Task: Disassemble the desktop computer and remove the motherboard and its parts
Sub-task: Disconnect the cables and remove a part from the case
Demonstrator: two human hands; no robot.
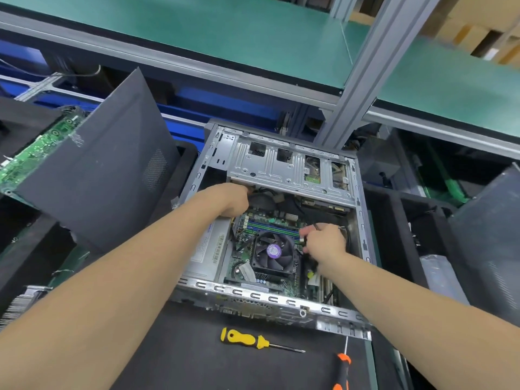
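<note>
An open desktop case (pixel 270 298) lies on its side on the black mat. Inside sits the green motherboard (pixel 239 266) with a black CPU fan (pixel 274 253) bearing a purple label. A silver drive cage (pixel 287 167) spans the far part of the case. My left hand (pixel 230 201) reaches under the cage's near edge, fingers curled and hidden among the cables. My right hand (pixel 323 242) pinches a small cable connector beside the memory slots, to the right of the fan. A grey power supply (pixel 209 249) fills the case's left side.
A yellow-handled screwdriver (pixel 244 339) and an orange-handled screwdriver (pixel 342 370) lie on the mat in front of the case. A dark side panel (pixel 101 170) leans at the left over another green board (pixel 42 147). An aluminium frame post (pixel 360 77) rises behind the case.
</note>
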